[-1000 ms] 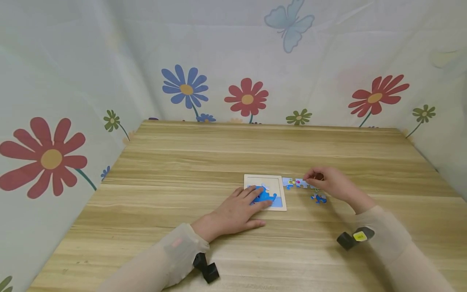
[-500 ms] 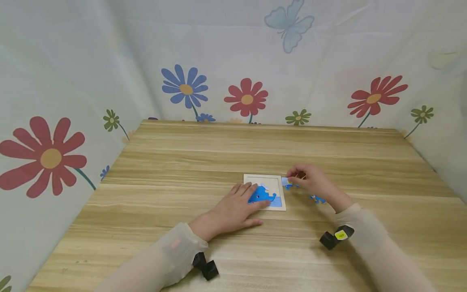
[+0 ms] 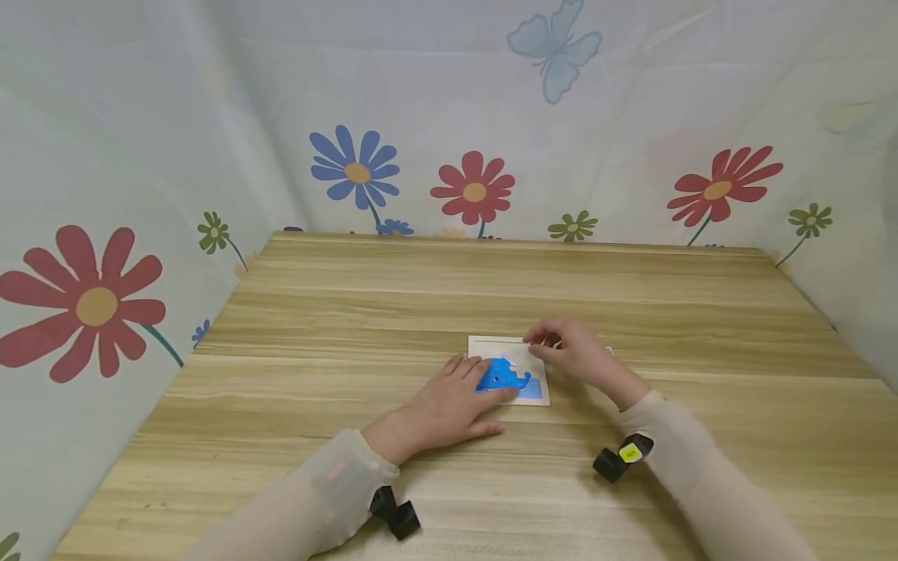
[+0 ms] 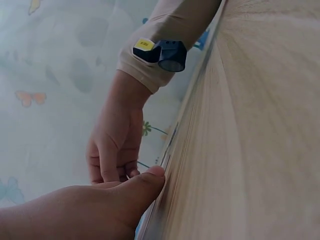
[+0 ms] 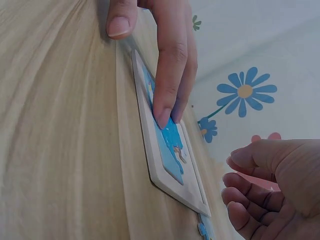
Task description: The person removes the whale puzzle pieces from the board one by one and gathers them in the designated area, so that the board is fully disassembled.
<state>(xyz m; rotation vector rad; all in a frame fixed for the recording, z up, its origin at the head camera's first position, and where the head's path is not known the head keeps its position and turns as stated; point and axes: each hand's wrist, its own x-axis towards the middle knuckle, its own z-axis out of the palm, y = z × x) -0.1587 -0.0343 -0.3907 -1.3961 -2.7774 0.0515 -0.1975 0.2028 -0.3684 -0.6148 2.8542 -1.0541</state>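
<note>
A square wooden puzzle tray [image 3: 472, 347] lies on the table with a blue elephant picture [image 3: 496, 374] partly filling its lower area. My left hand [image 3: 449, 401] rests on it with straight fingers, fingertips on the picture; the right wrist view shows this close up. My right hand [image 3: 571, 354] is over the tray's upper right corner. Its thumb and fingers curl toward each other, and I cannot tell whether a thin piece is between them. Beside the tray's edge a blue jigsaw piece [image 5: 204, 230] shows in the right wrist view. In the head view my right hand mostly hides the loose pieces.
The wood-grain table [image 3: 393, 288] stretches around the tray. A white curtain [image 3: 421, 78] printed with flowers and a butterfly hangs behind and at both sides. Black wrist cameras [image 3: 395, 513] sit on both sleeves, close above the tabletop.
My right hand has moved left from the loose jigsaw pieces to the tray's upper right corner, now covering most of those pieces. The left hand has stayed almost still on the tray.
</note>
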